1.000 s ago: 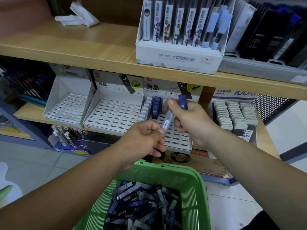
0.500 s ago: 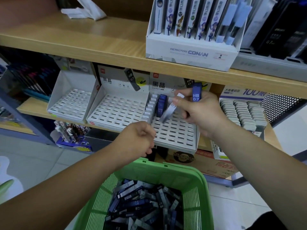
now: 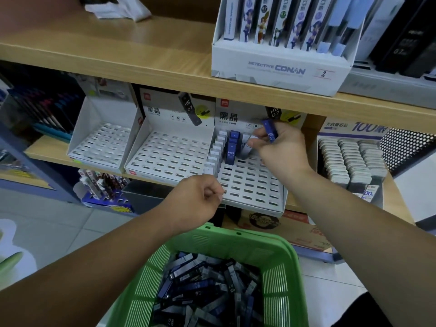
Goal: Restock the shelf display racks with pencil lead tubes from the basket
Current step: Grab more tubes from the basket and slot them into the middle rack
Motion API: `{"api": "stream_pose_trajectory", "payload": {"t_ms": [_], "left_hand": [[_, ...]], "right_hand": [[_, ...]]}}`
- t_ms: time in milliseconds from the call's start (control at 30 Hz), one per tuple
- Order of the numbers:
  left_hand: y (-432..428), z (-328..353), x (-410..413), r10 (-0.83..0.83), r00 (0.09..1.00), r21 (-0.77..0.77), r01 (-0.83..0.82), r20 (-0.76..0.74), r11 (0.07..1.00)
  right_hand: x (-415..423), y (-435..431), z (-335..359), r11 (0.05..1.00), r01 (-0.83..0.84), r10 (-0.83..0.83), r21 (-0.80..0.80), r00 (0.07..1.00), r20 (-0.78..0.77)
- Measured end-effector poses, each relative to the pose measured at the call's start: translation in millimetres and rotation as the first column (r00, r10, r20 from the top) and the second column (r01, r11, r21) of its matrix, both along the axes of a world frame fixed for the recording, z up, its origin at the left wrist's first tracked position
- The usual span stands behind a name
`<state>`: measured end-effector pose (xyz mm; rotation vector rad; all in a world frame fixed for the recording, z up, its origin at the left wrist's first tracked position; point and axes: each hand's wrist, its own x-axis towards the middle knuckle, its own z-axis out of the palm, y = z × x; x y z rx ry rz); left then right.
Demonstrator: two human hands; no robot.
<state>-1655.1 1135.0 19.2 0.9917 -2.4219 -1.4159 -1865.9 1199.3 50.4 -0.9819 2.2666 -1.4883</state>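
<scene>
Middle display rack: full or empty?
Empty. The middle display rack shows only bare slots; nothing stands in them.

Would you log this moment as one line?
right hand: grips blue tube, pinches grey tube at rack; left hand: curled, empty; basket: stocked

green slotted basket [image 3: 236, 241], blue and grey tubes [image 3: 198, 285], white slotted rack [image 3: 250, 185]

Basket [image 3: 236, 239] cut off below; grey tube [image 3: 245, 150] half hidden behind right hand [image 3: 280, 147]
</scene>
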Motion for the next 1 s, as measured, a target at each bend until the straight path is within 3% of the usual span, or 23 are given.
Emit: {"api": "stream_pose_trajectory", "payload": {"t_ms": [267,667,800,1000], "left_hand": [[-0.7,-5.6,-3.9,0.008,1.000,-0.011,-0.009,-0.017,1.000],[-2.0,-7.6,-1.8,0.001,1.000,0.000,-0.001,-0.006,1.000],[-0.6,-5.2,-2.3,-0.006,1.000,-0.010,0.006,0.025,1.000],[0.5,-8.0,-3.4,-0.016,0.999,-0.033,0.017,0.033,0.999]], "right_hand": [[5.1,6.5,-5.5,0.994,-0.065,0.075,0.085,0.991,-0.108],[4.0,5.1,-6.7,0.991,-0.114,0.116,0.074,0.993,-0.033],[4.2,7.3,-1.4,0.996,-0.072,0.066,0.051,0.992,0.107],[5.7,8.4,-2.6,0.990,-0.139,0.138,-0.002,0.979,0.149]]}}
